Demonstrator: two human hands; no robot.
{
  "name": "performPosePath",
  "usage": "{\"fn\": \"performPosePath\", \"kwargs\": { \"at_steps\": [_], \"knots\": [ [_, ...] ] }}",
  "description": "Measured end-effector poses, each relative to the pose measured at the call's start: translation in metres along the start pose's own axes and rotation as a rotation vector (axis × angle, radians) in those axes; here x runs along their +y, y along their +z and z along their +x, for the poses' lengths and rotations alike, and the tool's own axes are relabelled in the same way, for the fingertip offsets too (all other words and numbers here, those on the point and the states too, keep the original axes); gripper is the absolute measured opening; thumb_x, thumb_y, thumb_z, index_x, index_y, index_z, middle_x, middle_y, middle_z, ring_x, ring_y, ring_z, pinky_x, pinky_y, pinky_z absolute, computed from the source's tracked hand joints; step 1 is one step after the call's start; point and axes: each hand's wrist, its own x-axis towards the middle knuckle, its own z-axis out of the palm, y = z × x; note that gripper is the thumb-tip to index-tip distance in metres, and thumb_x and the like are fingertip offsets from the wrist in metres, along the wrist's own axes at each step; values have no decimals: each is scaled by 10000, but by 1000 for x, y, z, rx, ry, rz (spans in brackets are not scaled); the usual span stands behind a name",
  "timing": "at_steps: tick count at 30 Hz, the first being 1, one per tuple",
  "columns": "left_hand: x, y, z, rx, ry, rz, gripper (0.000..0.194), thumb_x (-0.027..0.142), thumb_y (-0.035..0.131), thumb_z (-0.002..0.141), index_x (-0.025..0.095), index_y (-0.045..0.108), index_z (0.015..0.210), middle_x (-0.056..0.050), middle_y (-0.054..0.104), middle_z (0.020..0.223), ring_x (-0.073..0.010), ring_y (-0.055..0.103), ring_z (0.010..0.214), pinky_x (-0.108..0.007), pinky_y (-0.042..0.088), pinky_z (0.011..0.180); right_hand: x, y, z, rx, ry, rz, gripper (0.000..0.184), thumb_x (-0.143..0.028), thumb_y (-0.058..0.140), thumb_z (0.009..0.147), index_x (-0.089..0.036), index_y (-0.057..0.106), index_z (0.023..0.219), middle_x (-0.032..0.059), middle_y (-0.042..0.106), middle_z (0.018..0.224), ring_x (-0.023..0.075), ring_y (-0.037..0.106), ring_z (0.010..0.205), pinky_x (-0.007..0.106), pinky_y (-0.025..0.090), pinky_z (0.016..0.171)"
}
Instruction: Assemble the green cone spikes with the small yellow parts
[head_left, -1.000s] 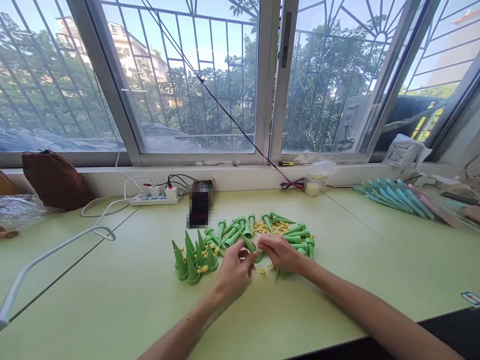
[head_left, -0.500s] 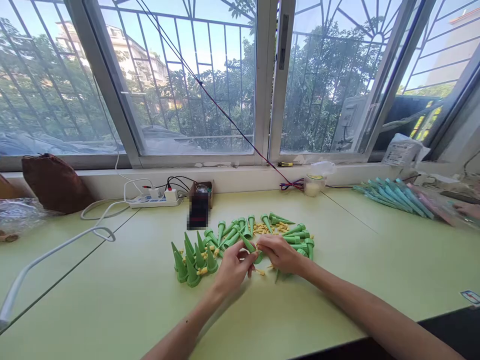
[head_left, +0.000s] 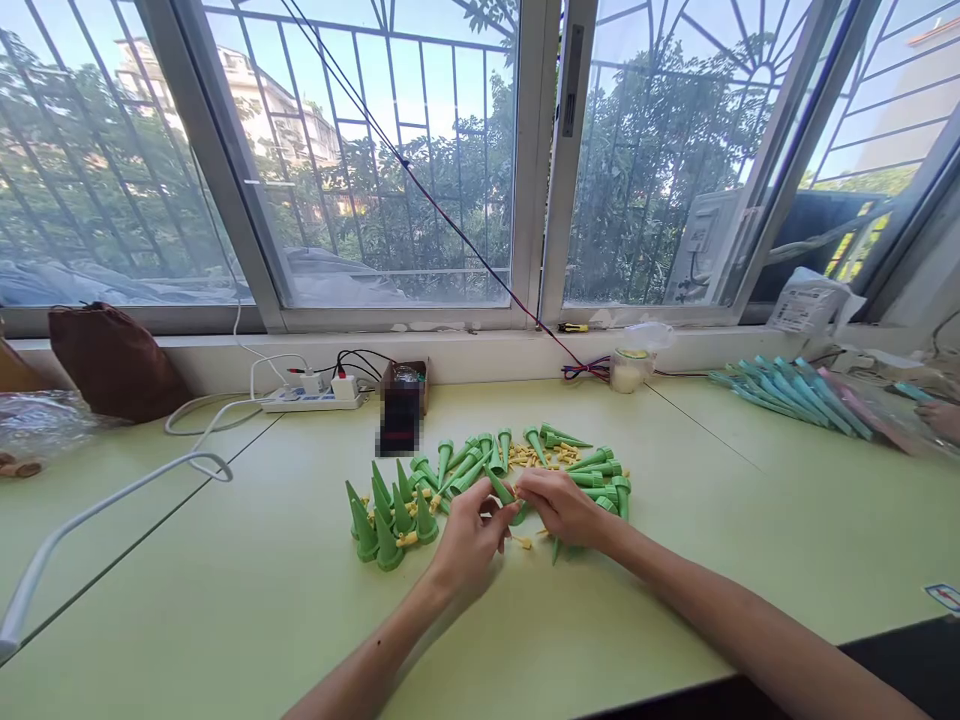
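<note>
1 green spike [head_left: 499, 487] sits in the grip, tilted, its narrow tip pointing away and to the left, its broad collar lower and to the right. The left hand [head_left: 466, 535] grasps it between thumb and fingers. The right hand [head_left: 561, 505] meets it from the other side, fingertips drawn together at the spike; a trace of yellow shows there, but I cannot tell whether those fingers grasp a separate piece, as they hide it.

Just below the grip, 1 loose yellow piece [head_left: 523, 542] lies on the table [head_left: 262, 600]. Left of the grip, a cluster of upright spikes [head_left: 388, 548] stands tip up on broad bases, with yellow fittings [head_left: 407, 539] among them. Just beyond the grip lie more green spikes [head_left: 465, 465], pointing various ways, and a pile of small yellow parts [head_left: 551, 455]. Right of the grip, close by the right hand, further spikes [head_left: 600, 492] lie loosely together.

Farther out, beyond the grip and to the left, are a power strip [head_left: 311, 402] and a brown bag [head_left: 116, 365]. Beyond it to the right stand a jar [head_left: 628, 372] and a row of turquoise packs [head_left: 802, 397]; at the far right edge, another person's hand [head_left: 942, 418] shows.
</note>
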Motion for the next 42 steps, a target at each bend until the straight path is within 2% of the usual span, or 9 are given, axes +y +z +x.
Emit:
{"fn": "performPosePath", "kwargs": {
  "at_steps": [5,10,12,16,22,27,31,36,42],
  "knots": [
    [7,1,3,65,3,82,242,407,676,807,189,572,797,39,535,581,-113,530,481,-211,403,429,-3,1,1,8,73,-39,278,-240,372,1040,-201,466,781,-2,522,752,137,458,678,244,361,649],
    [10,-3,6,209,43,168,209,395,620,841,187,614,863,4,610,688,-129,564,539,-235,443,491,-5,0,1,90,228,-65,133,-296,465,1014,-191,538,1051,-35,529,693,124,466,594,233,356,603],
    [11,-6,6,267,38,202,213,392,594,858,183,620,891,-4,630,711,-131,565,541,-248,456,519,-5,0,0,58,214,-112,117,-292,532,969,-188,550,920,-38,514,657,120,446,566,234,337,578],
    [14,-10,5,309,2,237,227,402,586,857,181,617,898,11,616,655,-122,523,482,-252,432,507,-5,-1,-2,-131,91,-216,241,-246,617,873,-195,485,677,-18,526,635,130,454,601,248,349,617],
    [11,-9,6,263,-19,316,205,382,568,837,184,611,870,30,555,581,-146,533,500,-254,402,509,-10,-2,-1,-305,-6,-290,170,-173,652,756,-196,497,691,-13,564,671,133,454,620,268,388,712],
    [1,-6,6,187,-8,432,138,309,571,797,181,621,791,-4,608,685,-149,531,548,-271,394,545,-7,-2,-1,-342,-47,-361,138,-118,564,795,-194,505,697,8,584,697,145,478,640,278,375,701],
    [-4,-6,4,142,21,431,91,260,594,767,194,631,817,10,608,669,-165,556,583,-281,418,592,-7,-1,0,-320,-46,-350,154,-106,540,827,-195,506,707,20,590,701,157,497,645,279,378,681],
    [-8,-8,4,117,14,440,168,252,585,793,199,622,948,5,636,746,-177,577,613,-310,439,653,-10,-2,0,-267,-2,-311,120,-133,542,880,-194,523,778,35,605,759,173,528,695,278,399,684],
    [-7,-7,3,134,-8,469,299,284,582,819,186,567,1101,7,613,780,-172,562,598,-306,436,639,-4,-5,-1,-135,93,-253,144,-193,480,981,-191,531,846,10,579,733,151,499,631,255,381,621]
  ]
}}
